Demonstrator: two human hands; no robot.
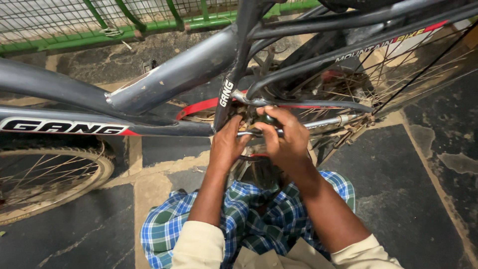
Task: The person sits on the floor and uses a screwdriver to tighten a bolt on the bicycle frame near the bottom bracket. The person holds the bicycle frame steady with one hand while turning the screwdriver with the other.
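Observation:
A dark grey bicycle frame (164, 84) fills the upper view, lying across from left to right. My left hand (228, 142) grips the area just below the seat tube, near the bottom bracket. My right hand (284, 137) is closed around a dark-handled tool (266, 119) pressed against the same spot. A metal rod (323, 122) runs right from under my fingers. The part under both hands is hidden by them. A red chain guard (199, 107) curves just left of my hands.
The front wheel (45, 174) lies at lower left and the spoked rear wheel (398, 69) at upper right. A green railing with wire mesh (74, 30) runs along the top. My blue checked cloth (249, 219) covers my lap above the dark stone floor.

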